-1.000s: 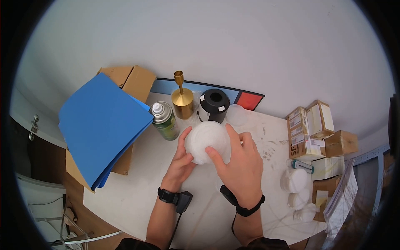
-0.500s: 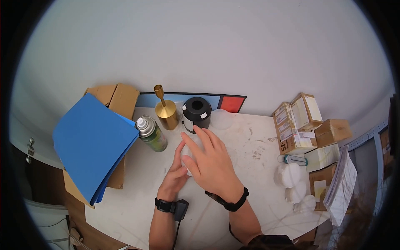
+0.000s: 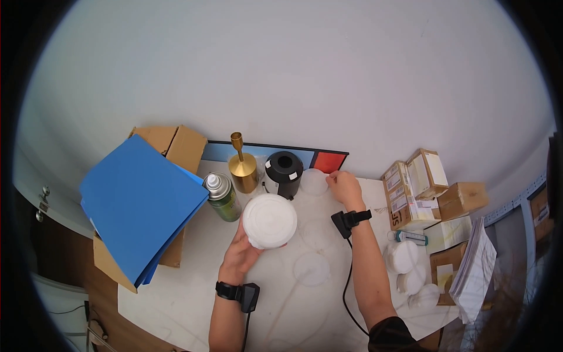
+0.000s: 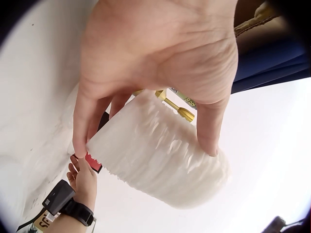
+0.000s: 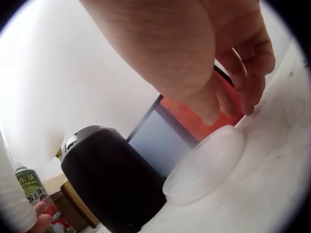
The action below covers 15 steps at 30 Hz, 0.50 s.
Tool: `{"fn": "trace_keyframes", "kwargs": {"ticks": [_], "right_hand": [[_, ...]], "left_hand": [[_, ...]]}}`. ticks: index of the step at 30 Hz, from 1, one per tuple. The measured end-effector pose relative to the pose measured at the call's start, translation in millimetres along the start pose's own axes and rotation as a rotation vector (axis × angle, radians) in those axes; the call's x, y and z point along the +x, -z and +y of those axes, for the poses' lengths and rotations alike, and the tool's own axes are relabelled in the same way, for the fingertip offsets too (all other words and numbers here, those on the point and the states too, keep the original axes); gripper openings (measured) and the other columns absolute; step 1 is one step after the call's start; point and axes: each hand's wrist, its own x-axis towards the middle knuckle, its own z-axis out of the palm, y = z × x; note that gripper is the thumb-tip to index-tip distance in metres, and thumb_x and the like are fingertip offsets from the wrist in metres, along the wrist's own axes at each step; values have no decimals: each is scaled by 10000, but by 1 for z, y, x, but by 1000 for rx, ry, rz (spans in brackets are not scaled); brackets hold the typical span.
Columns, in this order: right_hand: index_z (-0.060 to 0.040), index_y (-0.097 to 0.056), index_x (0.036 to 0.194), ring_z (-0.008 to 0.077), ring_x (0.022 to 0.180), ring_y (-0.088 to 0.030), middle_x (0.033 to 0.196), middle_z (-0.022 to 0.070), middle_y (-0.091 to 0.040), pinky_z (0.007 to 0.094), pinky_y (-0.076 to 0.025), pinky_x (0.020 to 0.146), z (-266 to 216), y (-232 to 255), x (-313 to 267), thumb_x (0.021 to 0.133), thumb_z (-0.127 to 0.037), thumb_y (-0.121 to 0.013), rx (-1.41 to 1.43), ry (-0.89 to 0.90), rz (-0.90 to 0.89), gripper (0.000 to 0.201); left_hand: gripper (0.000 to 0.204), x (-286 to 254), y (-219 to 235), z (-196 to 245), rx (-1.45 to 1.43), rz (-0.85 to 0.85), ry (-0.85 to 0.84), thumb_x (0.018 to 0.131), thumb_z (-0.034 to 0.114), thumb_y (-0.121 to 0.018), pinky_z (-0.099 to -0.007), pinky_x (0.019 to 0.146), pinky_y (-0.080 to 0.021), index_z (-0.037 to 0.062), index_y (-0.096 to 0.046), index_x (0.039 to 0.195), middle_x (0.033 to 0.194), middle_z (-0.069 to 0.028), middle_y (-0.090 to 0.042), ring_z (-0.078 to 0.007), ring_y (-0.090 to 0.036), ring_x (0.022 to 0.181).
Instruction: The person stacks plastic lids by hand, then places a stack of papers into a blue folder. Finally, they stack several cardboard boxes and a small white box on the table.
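Across the pale, marbled table, a matte black canister with a tapered shoulder stands between twelve and one o'clock of the squat white cylinder. The left hand grips this ruffled, soft-looking cylinder, thumb opposite spread fingers, likely to steady its sides while baring its round face. Between one and two, the right hand, fingers loosely bent, pinching nothing visible, is beside a thin translucent disc; contact is unclear.
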Motion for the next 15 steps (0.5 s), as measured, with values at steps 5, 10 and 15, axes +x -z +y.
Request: {"fn": "trace_keyframes", "kwargs": {"ticks": [5,10,15], "right_hand": [[-68,-772,992,408,956,-720,1010,205,-758,494,-575,848,-3,-24,13,908,-234,-696,36,-43,31,201],[-61,-775,960,409,939,-726,989,216,-756,484,-579,853,8,-2,-2,866,-219,-700,-144,-1,-191,199],[25,-736,859,394,813,-720,818,244,-724,434,-574,767,5,22,-54,800,-199,-707,-25,-8,-229,233]], "left_hand": [[1035,2,-3,2,-5,-11,-4,877,370,-787,-701,1096,-448,246,-126,1664,1668,-113,-307,-404,-395,1493],[1040,3,-4,4,34,-2,11,878,390,-774,-684,1105,-448,246,-114,1668,1675,-110,-298,-400,-393,1497],[1073,4,-1,0,75,-15,31,885,398,-766,-655,1101,-469,248,-61,1680,1694,-105,-257,-386,-379,1508]]}}
